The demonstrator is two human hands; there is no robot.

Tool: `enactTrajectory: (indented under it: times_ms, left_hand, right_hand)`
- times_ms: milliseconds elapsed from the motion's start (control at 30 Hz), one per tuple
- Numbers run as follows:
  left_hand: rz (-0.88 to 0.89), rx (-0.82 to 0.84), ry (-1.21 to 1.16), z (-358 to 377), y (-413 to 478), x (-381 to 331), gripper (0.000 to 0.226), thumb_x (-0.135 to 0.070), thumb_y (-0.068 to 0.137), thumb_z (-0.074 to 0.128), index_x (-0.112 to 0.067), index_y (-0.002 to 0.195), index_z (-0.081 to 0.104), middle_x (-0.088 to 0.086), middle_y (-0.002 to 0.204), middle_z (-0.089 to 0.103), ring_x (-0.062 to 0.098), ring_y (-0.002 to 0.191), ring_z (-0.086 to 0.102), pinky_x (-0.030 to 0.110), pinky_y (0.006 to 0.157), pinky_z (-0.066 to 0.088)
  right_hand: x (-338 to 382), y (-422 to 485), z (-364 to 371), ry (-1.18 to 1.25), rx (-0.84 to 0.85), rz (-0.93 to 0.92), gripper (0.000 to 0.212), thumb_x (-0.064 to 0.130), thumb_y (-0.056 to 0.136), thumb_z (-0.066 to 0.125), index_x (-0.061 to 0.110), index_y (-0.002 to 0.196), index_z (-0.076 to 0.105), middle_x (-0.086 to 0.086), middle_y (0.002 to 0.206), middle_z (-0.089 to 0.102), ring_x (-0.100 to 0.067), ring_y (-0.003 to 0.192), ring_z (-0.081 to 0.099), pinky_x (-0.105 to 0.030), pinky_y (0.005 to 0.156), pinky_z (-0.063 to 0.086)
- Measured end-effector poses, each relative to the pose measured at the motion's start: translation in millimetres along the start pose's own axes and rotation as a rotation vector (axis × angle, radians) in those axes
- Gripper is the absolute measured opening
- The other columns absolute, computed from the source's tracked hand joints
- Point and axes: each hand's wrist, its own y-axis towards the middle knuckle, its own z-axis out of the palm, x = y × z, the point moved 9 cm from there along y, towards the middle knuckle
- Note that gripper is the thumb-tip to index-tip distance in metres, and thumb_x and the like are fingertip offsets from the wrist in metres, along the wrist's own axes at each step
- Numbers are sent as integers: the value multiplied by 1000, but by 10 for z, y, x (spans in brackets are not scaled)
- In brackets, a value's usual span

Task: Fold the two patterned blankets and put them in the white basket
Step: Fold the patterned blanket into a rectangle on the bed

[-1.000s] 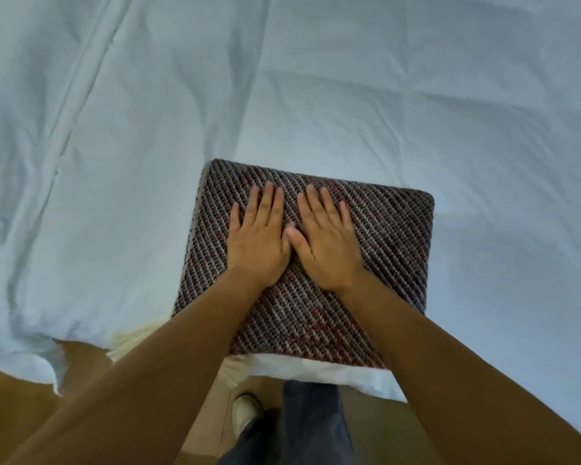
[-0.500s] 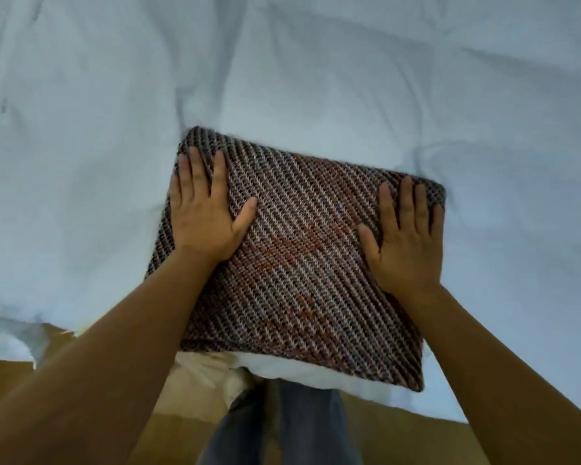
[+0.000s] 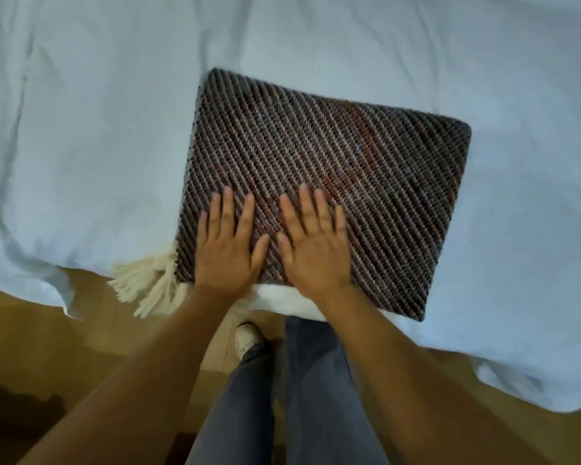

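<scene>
Here the folded patterned blanket (image 3: pixel 332 156) lies as a thick, neat rectangle on the bed, close to the bed's near edge. Its long axis runs from about 9 o'clock to about 4 o'clock, so it is a little turned against the edge. Both hands are flat on its top, fingers straight and slightly spread, pressing down and holding nothing. The left hand (image 3: pixel 228 250) rests at the near-left corner, just beside the short edge at 9 o'clock. The right hand (image 3: pixel 316 250) lies beside it, thumbs nearly touching, about the middle of the near long edge. So most of the blanket stretches away from the hands toward 1 and 2 o'clock, and the short edge at 3 to 4 o'clock is well apart from both of them.

I think this fold is finished and the lift comes next. For that the right hand has the longer way, to the far short edge, while the left hand is almost in place.

Cream tassels (image 3: pixel 148 283) stick out under the corner at 8 o'clock and hang over the bed edge; which blanket they belong to I cannot tell. The pale bed sheet (image 3: pixel 98 129) is wrinkled all around. At 6 o'clock are grey trouser legs (image 3: pixel 282 397), a white shoe (image 3: pixel 247 337) and a wooden floor (image 3: pixel 47 347). No white basket and no second blanket is clearly in view.
</scene>
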Motion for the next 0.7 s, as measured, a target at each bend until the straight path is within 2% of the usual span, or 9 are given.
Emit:
enactTrajectory:
  times_ms: [133,233,300,367,433,500,567,600,700]
  left_hand:
    - [54,5,-4,83,71,116,71,-54,90,22,-15,148,13,23,154,13,35,143,8,42,113,0]
    - [22,52,-48,36,85,120,77,-60,86,21,-17,148,7,20,156,6,32,143,0,43,114,-3]
    - [-38,62,-121,-72,135,185,88,-68,81,26,-17,149,0,16,157,-3,29,144,-8,44,113,-7]
    - [-104,52,-243,-218,260,277,105,-72,76,43,-14,149,-5,13,157,-6,27,144,-8,43,113,-5]
    - [-193,40,-501,-387,451,400,115,-65,71,63,-13,148,-5,11,157,5,19,143,9,37,113,9]
    - [-385,79,-801,-467,659,612,114,-61,64,72,-14,148,10,7,151,30,16,130,36,28,105,28]
    - [-554,180,-996,-455,793,702,108,-65,54,73,-12,139,34,7,137,49,18,112,53,30,95,41]
    - [-574,244,-1034,-427,824,680,104,-62,52,75,-11,136,40,7,133,53,19,108,56,32,94,44]
    - [-568,346,-1016,-352,775,589,85,-40,60,81,-13,132,46,6,130,56,20,104,56,34,93,44]
  right_hand:
    - [-796,-355,27,-47,-1,102,57,48,94,19,26,144,5,-7,154,8,-26,143,8,-41,114,0]
    - [-1030,-465,-31,-39,39,114,61,57,92,13,26,144,9,-10,156,17,-26,143,8,-44,115,2]
    - [-1036,-396,-161,107,-18,154,69,60,88,22,23,147,18,-11,156,17,-30,144,8,-47,114,4]
    - [-1206,-362,-402,331,-197,322,75,59,83,41,20,146,27,-13,156,17,-33,144,10,-44,113,5]
    - [-1513,-412,-529,554,-344,585,86,56,78,59,19,146,23,-10,157,16,-31,144,11,-44,114,7]
    - [-1704,-452,-442,789,-331,815,96,49,74,70,20,147,16,-8,155,20,-27,142,18,-49,117,16]
    - [-1721,-414,-351,954,-259,890,96,44,71,74,21,146,18,-6,151,31,-24,136,32,-45,114,27]
    - [-1722,-393,-315,1012,-219,902,93,42,71,76,20,144,22,-5,147,36,-23,132,38,-42,112,32]
    - [-1751,-405,-262,1245,-96,964,80,35,68,80,13,134,42,-6,134,53,-20,109,56,-35,97,46]
